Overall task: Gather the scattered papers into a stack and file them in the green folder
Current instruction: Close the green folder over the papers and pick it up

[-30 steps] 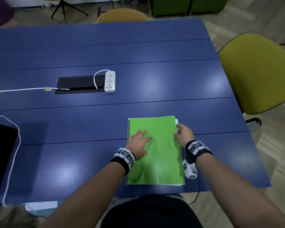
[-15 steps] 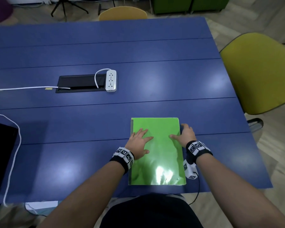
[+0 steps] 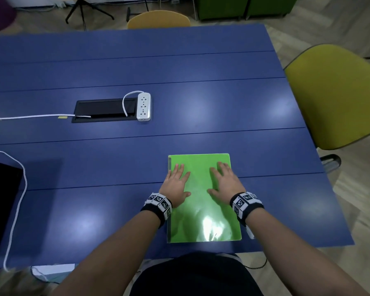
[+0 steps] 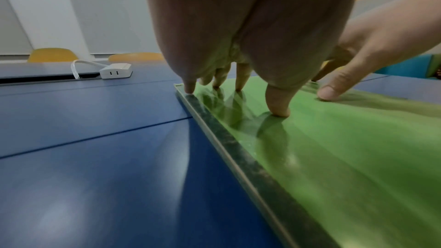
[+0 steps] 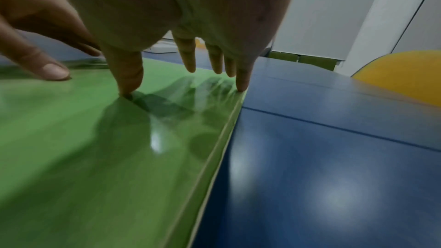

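The green folder lies closed and flat on the blue table, near its front edge. My left hand rests flat on the folder's left half, fingers straight and spread, fingertips touching the cover. My right hand rests flat on the right half in the same way, fingertips on the cover by the right edge. The folder shows a dark spine strip along its left side. Its open right edge shows thin layers. No loose papers are in view.
A white power strip lies beside a black cable hatch mid-table, with a white cable running left. A dark laptop sits at the left edge. An olive chair stands at the right, a yellow chair beyond the table.
The white paper edge that stuck out at the folder's top right is gone from sight. My right hand has moved from the folder's right edge onto the cover and flattened. The folder now lies squarer.
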Demonstrator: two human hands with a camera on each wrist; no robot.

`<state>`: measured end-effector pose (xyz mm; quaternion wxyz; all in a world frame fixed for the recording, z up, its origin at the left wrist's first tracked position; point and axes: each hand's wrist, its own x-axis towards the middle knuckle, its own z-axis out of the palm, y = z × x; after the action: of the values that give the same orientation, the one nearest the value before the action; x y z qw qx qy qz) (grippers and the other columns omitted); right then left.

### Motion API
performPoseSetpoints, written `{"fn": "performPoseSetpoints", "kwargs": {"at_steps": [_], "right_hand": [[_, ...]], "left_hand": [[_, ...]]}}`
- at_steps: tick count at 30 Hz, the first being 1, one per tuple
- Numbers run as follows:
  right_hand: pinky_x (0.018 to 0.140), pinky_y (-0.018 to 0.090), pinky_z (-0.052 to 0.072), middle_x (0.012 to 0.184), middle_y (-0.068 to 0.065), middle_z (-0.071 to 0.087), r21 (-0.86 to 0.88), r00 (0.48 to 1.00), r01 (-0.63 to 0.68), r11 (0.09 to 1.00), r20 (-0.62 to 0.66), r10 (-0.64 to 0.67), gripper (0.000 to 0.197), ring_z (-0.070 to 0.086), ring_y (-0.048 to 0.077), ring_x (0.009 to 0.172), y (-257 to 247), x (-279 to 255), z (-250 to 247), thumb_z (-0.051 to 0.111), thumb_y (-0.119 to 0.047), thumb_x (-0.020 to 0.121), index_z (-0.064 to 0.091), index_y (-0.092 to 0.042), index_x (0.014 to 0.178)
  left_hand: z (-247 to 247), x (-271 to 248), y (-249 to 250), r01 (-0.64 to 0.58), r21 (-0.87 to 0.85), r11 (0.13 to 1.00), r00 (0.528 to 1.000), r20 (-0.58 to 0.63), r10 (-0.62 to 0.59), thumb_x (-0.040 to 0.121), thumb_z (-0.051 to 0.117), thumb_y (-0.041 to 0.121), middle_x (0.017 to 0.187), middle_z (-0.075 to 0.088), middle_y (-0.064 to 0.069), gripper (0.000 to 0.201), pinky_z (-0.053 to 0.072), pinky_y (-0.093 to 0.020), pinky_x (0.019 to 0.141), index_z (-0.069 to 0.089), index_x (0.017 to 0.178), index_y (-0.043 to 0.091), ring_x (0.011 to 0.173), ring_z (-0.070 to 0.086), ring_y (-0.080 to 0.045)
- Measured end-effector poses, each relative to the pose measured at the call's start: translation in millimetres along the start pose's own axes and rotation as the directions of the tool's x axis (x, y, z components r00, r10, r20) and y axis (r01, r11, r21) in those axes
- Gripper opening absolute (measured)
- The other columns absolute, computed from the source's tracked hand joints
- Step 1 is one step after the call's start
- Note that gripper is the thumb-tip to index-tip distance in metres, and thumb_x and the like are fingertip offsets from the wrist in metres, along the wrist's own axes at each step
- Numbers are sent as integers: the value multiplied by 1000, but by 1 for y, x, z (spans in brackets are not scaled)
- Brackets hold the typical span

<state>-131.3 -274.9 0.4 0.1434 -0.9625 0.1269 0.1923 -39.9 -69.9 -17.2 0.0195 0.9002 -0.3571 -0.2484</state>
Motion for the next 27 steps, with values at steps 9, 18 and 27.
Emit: {"fn": "performPoseSetpoints", "kwargs": {"at_steps": [9, 18, 27], "right_hand": [[118, 38, -3, 162, 6, -19, 14, 993, -19, 1000, 119, 17, 90, -13, 26, 151, 3, -2, 15, 56, -51, 92, -2, -27, 157], [120, 41, 1, 163, 8, -16, -40, 991, -23, 999, 130, 28, 90, -9, 27, 151, 0, 0, 12, 56, -53, 91, 0, -27, 157], [117, 57, 19, 165, 5, -5, -34, 992, -95, 995, 82, 98, 90, 0, 31, 152, 2, 4, -7, 64, -56, 85, 13, -31, 156]], "left_hand": [[10, 4, -4, 7, -158, 987, 998, 65, 4, 96, 63, 36, 168, -17, -6, 90, -9, -40, 123, 4, 162, 21, 155, -14, -24], [12, 2, -4, -2, -91, 996, 999, 37, 5, 97, 61, 43, 169, -13, -5, 89, 1, -45, 128, 5, 162, 21, 156, -9, -25], [5, -10, -2, 218, -195, 956, 961, -128, -246, 87, 66, 59, 161, 23, -11, 91, 21, -51, 120, 23, 158, 21, 150, 22, -30]]}}
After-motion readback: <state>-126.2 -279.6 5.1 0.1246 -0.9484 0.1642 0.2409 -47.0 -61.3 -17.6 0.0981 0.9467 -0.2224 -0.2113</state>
